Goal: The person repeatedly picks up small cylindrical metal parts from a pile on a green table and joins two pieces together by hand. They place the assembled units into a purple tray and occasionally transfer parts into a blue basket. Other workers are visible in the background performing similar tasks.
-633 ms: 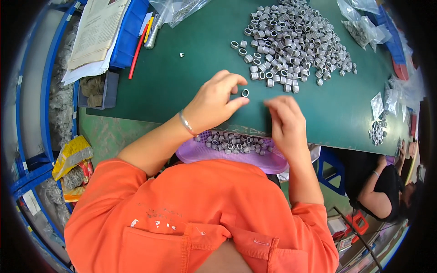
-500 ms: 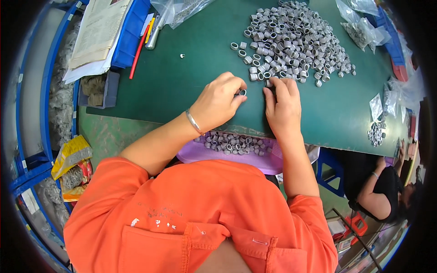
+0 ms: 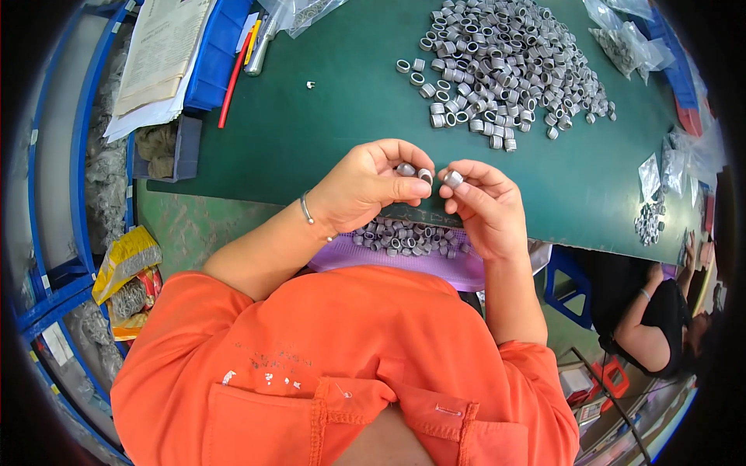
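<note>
My left hand (image 3: 371, 182) is closed on two short grey metal rings; one ring (image 3: 425, 176) shows its opening at the fingertips, the other (image 3: 405, 168) sits deeper between the fingers. Close beside it, my right hand (image 3: 488, 203) pinches another metal ring (image 3: 453, 179) between thumb and forefinger. Both hands are raised near the table's front edge, their fingertips a small gap apart. Beyond them a big pile of the same rings (image 3: 505, 70) spreads over the green table (image 3: 311, 140). Below the hands, a purple basket (image 3: 365, 259) holds more rings (image 3: 404, 238).
A blue bin (image 3: 221, 54) with papers (image 3: 155, 70), a red pen (image 3: 233, 85) and a grey box (image 3: 185, 151) are at the left. Plastic bags (image 3: 633, 54) and a small heap of parts (image 3: 650, 225) lie at the right. A co-worker in black (image 3: 641, 318) sits at the right side.
My right hand has left the pile's near edge and come back toward me with a ring. The left hand has turned, showing its rings, and the two hands are closer together.
</note>
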Available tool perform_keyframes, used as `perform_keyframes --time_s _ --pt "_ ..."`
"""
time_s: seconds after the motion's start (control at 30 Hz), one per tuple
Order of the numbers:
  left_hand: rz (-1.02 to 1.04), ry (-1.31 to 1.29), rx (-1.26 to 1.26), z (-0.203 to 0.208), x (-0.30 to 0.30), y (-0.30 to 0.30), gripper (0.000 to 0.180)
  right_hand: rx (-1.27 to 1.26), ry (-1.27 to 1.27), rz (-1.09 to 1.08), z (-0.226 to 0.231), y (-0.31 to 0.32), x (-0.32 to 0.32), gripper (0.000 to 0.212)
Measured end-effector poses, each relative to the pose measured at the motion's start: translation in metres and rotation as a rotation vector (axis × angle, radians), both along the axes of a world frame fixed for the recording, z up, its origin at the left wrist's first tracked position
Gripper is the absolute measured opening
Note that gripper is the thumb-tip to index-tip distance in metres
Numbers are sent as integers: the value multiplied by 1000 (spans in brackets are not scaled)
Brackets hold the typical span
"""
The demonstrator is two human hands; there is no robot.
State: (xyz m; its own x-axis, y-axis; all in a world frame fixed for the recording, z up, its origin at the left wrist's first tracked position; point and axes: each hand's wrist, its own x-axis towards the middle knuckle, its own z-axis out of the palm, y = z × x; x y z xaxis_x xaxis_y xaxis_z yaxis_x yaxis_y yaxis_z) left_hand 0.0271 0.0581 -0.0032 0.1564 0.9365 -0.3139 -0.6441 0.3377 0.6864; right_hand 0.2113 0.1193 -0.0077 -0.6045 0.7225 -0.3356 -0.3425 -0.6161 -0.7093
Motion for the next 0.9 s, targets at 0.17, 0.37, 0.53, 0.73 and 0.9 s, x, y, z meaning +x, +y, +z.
perform_keyframes --time_s 0.17,0.37,0.53,0.73,0.9 --pt "-23 21 -75 2 -1 -2 16 -107 110 -4 -3 -5 2 14" --pt "-6 -42 -95 -3 -1 -6 12 65 65 0 3 -10 7 15" --pt "-15 -118 -69 -8 -3 -8 13 811 -379 204 8 -18 18 16" --pt "-57 -327 -82 -9 -8 -10 17 1528 -863 -65 8 18 17 18" --pt "-62 -276 -94 -4 -5 -10 17 1430 -1122 -349 -12 46 1 29"
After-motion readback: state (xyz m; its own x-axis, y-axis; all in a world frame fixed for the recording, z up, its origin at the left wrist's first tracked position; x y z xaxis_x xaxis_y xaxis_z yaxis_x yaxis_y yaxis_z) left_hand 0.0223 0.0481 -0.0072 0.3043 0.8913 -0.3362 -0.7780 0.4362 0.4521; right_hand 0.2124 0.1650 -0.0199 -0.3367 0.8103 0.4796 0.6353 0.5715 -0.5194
